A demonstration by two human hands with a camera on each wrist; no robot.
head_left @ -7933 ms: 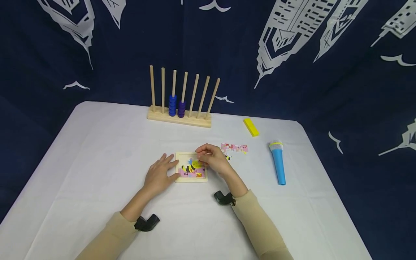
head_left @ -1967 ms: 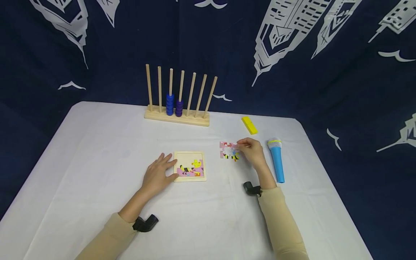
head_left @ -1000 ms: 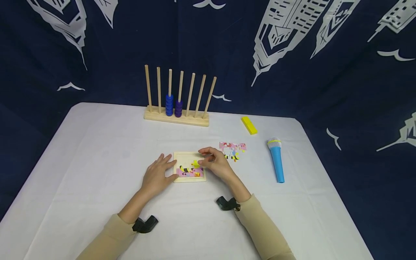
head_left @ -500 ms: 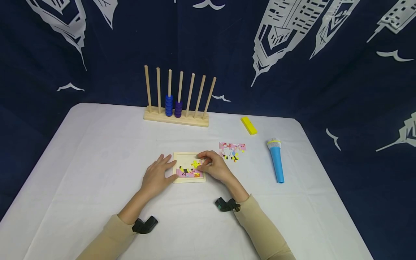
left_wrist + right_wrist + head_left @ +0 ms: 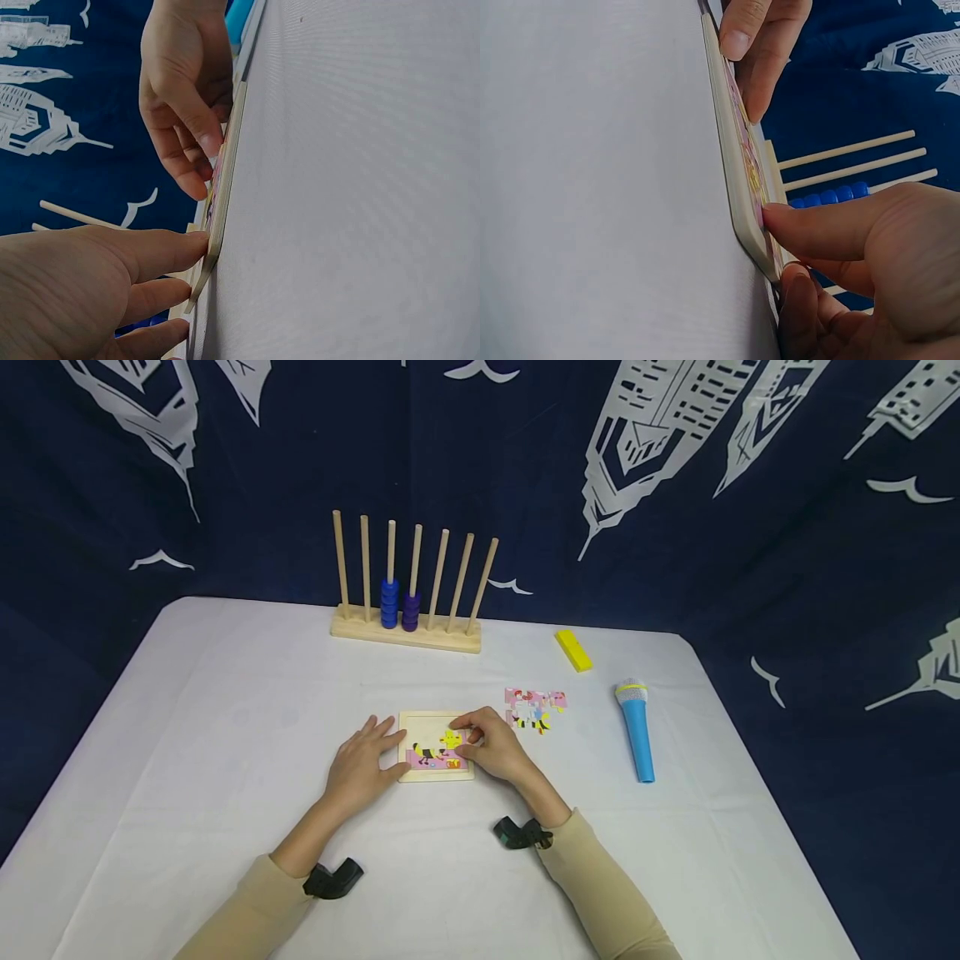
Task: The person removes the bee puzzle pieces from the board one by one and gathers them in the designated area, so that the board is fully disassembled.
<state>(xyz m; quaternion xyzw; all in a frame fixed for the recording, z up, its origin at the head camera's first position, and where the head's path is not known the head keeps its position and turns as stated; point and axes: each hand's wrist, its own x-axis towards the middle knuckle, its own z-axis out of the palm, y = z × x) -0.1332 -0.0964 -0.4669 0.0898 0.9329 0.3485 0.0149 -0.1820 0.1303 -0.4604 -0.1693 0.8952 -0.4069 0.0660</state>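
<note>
A shallow wooden tray puzzle (image 5: 435,777) lies flat before me, its lower part filled with pink and yellow-black bee pieces. My left hand (image 5: 362,762) rests at its left edge, fingers spread, thumb at the lower corner. At the right side, my right hand (image 5: 492,745) bends thumb and forefinger about a yellow puzzle piece (image 5: 451,739) with a bee's face. In the right wrist view the thumb (image 5: 825,229) touches the pieces just inside the rim. Loose puzzle pieces (image 5: 534,697), pink, blue and yellow-black, lie on the cloth beyond the right hand.
A wooden peg stand (image 5: 405,639) with blue rings (image 5: 389,604) and purple rings (image 5: 410,612) stands at the back. A yellow block (image 5: 573,650) and a blue toy microphone (image 5: 637,735) lie to the right. White cloth covers the table (image 5: 225,735).
Blue-winged bee pieces left the tray and joined the loose pieces. My right hand went out to those and came back over the tray's right side. My left hand stayed at the tray.
</note>
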